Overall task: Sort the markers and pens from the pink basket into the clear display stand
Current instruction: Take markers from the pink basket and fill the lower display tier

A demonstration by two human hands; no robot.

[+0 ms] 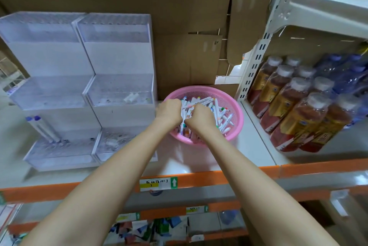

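Observation:
A round pink basket point(236, 118) sits on the white shelf, filled with several white markers point(218, 109) with coloured caps. Both hands are inside it. My left hand point(169, 112) curls its fingers round a few markers at the basket's left side. My right hand point(200, 119) is curled over the pile in the middle, gripping markers; its fingertips are hidden. To the left stands the clear stepped display stand point(119, 86) in two columns. Blue-capped pens point(42, 128) stand in its lower left tier, and one white marker point(131, 97) lies in the right column's middle tier.
Shrink-wrapped bottles of brown drink point(294, 110) and blue-capped bottles point(346, 74) fill the neighbouring shelf on the right, behind a white upright post point(256, 60). Cardboard point(189, 60) backs the shelf. An orange shelf edge point(199, 181) with a price label runs along the front.

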